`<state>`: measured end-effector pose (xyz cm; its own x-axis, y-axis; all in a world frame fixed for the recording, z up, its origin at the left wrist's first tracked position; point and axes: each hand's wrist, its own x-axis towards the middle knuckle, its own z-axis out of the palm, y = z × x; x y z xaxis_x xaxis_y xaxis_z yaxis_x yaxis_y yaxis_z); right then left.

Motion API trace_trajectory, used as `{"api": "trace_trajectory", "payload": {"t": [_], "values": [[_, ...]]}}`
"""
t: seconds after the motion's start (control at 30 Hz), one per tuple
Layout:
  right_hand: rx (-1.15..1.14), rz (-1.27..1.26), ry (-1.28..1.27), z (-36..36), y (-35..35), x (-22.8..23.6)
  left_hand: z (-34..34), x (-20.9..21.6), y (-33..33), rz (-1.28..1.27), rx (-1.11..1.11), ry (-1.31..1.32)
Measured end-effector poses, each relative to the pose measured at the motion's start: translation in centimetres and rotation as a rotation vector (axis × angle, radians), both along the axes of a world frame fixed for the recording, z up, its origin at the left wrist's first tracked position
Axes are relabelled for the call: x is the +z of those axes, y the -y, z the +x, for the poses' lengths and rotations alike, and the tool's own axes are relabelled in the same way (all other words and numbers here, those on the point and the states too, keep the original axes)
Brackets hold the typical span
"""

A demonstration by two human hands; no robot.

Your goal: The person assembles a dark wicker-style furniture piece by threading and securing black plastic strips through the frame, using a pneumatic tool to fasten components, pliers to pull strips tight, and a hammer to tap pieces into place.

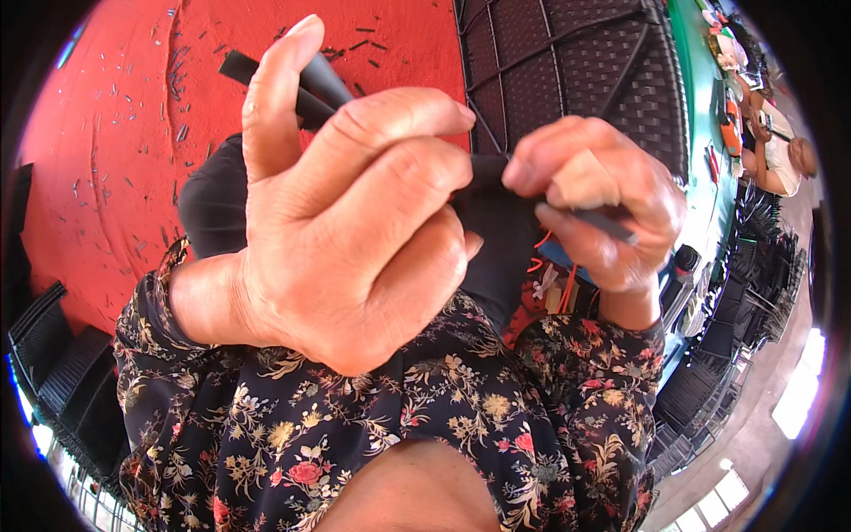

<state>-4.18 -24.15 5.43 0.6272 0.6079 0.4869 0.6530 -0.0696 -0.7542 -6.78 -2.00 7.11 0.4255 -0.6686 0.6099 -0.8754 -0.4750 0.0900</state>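
L hand (355,239) grip: fingers curled shut round black strips (306,84), ends jutting up-left past thumb. R hand (594,208) pinching black piece (496,191) plus thin rod (603,222), axis running L-R between hands. Beyond: red mat (106,133) w/ offcuts, woven panel (576,71). Nothing between hands.

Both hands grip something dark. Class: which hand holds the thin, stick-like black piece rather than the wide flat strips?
The right hand: a thin black rod pokes from its fingers, while the left hand clasps broad strips.
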Motion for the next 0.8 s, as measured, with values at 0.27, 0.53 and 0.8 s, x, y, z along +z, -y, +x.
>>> {"api": "trace_trajectory", "payload": {"t": [0.27,0.53,0.8], "values": [[-0.318,0.236,0.140,-1.2,-1.3,-3.9,-3.2,-1.0,0.3,-0.326,-0.394,-0.094],[-0.351,0.692,-0.215,-1.5,-2.2,-7.4,5.2,-2.6,3.8,-0.125,-0.038,-0.221],[-0.430,0.661,-0.257,-1.2,-3.9,-6.5,6.6,-5.7,1.6,-0.031,0.076,-0.206]]}}
